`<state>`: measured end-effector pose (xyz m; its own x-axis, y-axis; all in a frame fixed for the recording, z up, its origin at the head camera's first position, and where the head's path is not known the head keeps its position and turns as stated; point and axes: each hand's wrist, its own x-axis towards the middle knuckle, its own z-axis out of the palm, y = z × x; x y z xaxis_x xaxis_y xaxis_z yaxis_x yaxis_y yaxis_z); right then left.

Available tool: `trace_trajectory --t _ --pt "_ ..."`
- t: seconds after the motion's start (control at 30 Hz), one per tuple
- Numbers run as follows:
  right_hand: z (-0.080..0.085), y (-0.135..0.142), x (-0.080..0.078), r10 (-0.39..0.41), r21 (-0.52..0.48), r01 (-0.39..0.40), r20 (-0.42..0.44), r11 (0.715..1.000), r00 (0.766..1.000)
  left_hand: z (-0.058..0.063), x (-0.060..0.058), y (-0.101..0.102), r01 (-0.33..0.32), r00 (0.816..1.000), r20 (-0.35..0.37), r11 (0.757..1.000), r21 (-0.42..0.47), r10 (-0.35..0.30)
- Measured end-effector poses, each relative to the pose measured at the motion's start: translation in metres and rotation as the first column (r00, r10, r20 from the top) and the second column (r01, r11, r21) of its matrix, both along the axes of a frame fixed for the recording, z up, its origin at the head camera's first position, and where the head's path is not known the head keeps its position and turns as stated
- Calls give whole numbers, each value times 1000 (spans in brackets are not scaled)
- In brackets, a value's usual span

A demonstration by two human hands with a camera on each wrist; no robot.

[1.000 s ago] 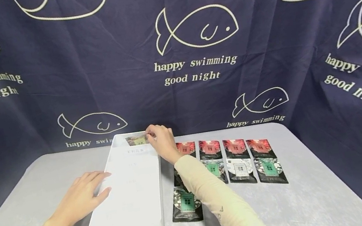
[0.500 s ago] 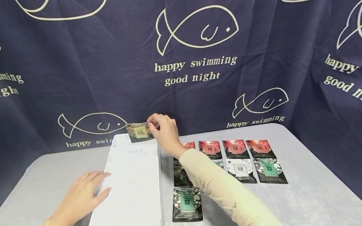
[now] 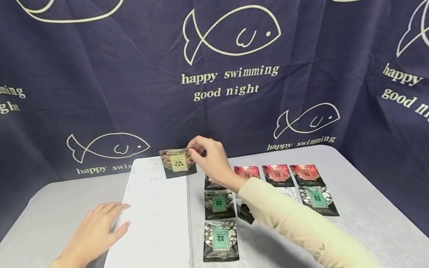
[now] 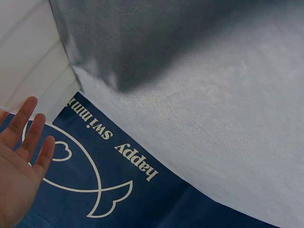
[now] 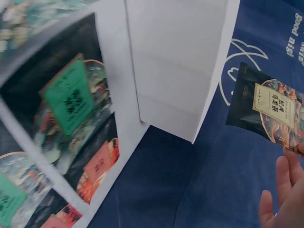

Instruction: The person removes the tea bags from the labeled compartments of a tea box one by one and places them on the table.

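My right hand [image 3: 212, 159] pinches the right edge of a black tea sachet [image 3: 176, 162] with a cream label and a floral print. The sachet hangs upright over the far right end of a white divided box [image 3: 151, 250], clear of it. In the right wrist view the same sachet [image 5: 266, 107] shows its label beyond the fingertips [image 5: 283, 173]. My left hand [image 3: 100, 230] lies at the box's left rim, its fingers extended. From the left wrist, that hand [image 4: 21, 159] shows spread fingers beside the box's outer wall [image 4: 35, 52].
Right of the box, sachets lie in rows on the grey table [image 3: 296, 253]. Red-labelled ones [image 3: 278, 175] are at the back, with green-labelled ones [image 3: 221, 241] nearer. My right sleeve [image 3: 300, 229] covers some. A dark blue fish-print curtain [image 3: 237, 115] hangs behind.
My right hand has lifted the cream-labelled sachet up out of the box's far compartment and carried it rightward and slightly nearer. The left hand has stayed at the rim.
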<state>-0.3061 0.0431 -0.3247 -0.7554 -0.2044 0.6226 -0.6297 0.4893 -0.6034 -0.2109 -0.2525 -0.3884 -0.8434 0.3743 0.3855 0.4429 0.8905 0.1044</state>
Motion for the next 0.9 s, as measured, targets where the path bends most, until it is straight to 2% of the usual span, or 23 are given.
trace_trajectory --t 0.17,0.33,0.6,0.9 --pt "-3 19 13 38 -19 -38 31 999 999 2 1 0 -3 1000 8 1000 2 3" --pt "-10 40 26 25 -29 -23 84 999 996 3 1 0 -4 1000 7 1000 2 4" --pt "-28 75 47 0 23 -3 154 1000 988 2 2 -1 -7 1000 11 1000 5 7" --pt "-44 106 64 -6 21 1 234 1000 972 1 1 0 -3 1000 5 1000 -5 3"
